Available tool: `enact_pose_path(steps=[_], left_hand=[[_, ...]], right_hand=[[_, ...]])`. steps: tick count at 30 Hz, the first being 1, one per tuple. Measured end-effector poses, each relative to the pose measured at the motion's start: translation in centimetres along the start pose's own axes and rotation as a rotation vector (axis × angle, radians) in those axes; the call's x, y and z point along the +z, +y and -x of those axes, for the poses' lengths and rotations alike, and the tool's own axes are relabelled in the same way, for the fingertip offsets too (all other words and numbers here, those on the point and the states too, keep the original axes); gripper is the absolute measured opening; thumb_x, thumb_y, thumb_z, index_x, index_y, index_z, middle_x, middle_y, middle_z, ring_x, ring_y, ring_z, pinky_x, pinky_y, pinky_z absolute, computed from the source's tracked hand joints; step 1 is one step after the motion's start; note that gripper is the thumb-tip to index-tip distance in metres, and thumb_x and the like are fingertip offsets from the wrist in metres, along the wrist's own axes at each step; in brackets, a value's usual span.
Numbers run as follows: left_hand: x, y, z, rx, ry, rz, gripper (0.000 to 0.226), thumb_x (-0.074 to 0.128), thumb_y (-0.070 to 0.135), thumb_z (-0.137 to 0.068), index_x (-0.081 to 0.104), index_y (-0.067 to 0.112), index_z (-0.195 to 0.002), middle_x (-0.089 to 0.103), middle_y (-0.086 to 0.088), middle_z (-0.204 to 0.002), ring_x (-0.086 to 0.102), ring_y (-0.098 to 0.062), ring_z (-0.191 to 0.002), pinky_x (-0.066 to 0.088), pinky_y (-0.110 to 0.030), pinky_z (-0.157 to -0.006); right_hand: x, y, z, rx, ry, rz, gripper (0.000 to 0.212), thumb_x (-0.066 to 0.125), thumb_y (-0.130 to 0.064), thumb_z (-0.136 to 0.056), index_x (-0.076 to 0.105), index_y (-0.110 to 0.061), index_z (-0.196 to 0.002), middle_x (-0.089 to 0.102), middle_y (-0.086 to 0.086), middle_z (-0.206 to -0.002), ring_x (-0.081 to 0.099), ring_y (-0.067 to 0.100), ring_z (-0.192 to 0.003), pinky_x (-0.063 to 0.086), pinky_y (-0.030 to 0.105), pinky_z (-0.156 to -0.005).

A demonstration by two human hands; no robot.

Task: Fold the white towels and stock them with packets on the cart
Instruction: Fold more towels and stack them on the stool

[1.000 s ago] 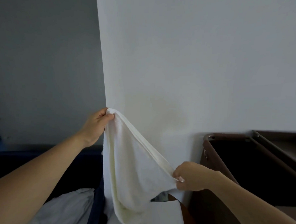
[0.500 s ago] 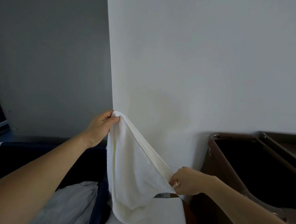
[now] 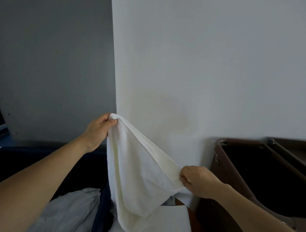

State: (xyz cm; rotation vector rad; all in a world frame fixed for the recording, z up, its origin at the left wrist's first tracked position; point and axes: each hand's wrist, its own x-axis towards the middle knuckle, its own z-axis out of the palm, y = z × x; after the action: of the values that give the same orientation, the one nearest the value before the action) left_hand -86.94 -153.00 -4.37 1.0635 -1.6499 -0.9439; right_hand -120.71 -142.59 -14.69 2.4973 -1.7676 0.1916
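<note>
A white towel [image 3: 139, 176] hangs in the air in front of a white wall, held along its upper edge. My left hand [image 3: 98, 131] pinches the higher corner at the left. My right hand [image 3: 196, 183] grips the same edge lower down at the right, so the edge slopes down to the right. The rest of the towel sags below in a loose pouch. No packets are visible.
A brown cart [image 3: 237, 171] with a dark open bin stands at the right against the wall. A dark blue bin [image 3: 100, 209] at lower left holds crumpled white linen [image 3: 72, 212]. A flat white surface [image 3: 172, 222] lies below the towel.
My right hand has slid a little along the towel's edge and lower. The left hand keeps its grip on the upper corner. The view has shifted slightly.
</note>
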Motion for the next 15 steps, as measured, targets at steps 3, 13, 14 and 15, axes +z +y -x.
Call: enact_pose_path(steps=[3, 13, 14, 15], left_hand=[[-1.3, -0.6, -0.2, -0.025, 0.065, -0.046, 0.024, 0.046, 0.021, -0.103, 0.063, 0.005, -0.107, 0.060, -0.009, -0.096, 0.055, -0.020, -0.086, 0.045, -0.036, -0.081], [-2.2, -2.1, -0.9, -0.078, 0.149, -0.138, 0.024, 0.048, 0.028, -0.098, 0.063, 0.010, -0.099, 0.063, -0.015, -0.103, 0.054, -0.024, -0.088, 0.042, -0.038, -0.077], [-2.1, -2.2, -0.9, -0.078, 0.153, -0.140, 0.024, 0.048, 0.027, -0.099, 0.063, 0.009, -0.099, 0.063, -0.013, -0.101, 0.054, -0.023, -0.087, 0.041, -0.037, -0.076], [-2.1, -2.2, -1.0, -0.082, 0.154, -0.134, 0.023, 0.048, 0.025, -0.100, 0.063, 0.008, -0.099, 0.063, -0.011, -0.099, 0.053, -0.023, -0.087, 0.041, -0.036, -0.075]], right_hand=[[-1.2, 0.9, 0.5, -0.051, 0.182, -0.138, 0.018, 0.045, -0.030, -0.095, 0.056, -0.021, -0.084, 0.056, -0.010, -0.077, 0.053, 0.011, -0.066, 0.033, 0.011, -0.059], [-2.7, 1.1, 0.5, -0.096, 0.620, -0.322, 0.019, 0.046, -0.021, -0.090, 0.057, -0.009, -0.079, 0.056, -0.009, -0.067, 0.049, 0.010, -0.055, 0.037, 0.016, -0.049], [-2.6, 1.1, 0.6, -0.069, 0.655, -0.363, 0.025, 0.044, -0.025, -0.092, 0.058, -0.007, -0.081, 0.059, -0.006, -0.067, 0.052, 0.011, -0.056, 0.040, 0.020, -0.048], [-2.6, 1.0, 0.7, -0.038, 0.668, -0.408, 0.029, 0.042, -0.029, -0.093, 0.057, -0.008, -0.081, 0.060, -0.006, -0.067, 0.054, 0.012, -0.058, 0.042, 0.023, -0.049]])
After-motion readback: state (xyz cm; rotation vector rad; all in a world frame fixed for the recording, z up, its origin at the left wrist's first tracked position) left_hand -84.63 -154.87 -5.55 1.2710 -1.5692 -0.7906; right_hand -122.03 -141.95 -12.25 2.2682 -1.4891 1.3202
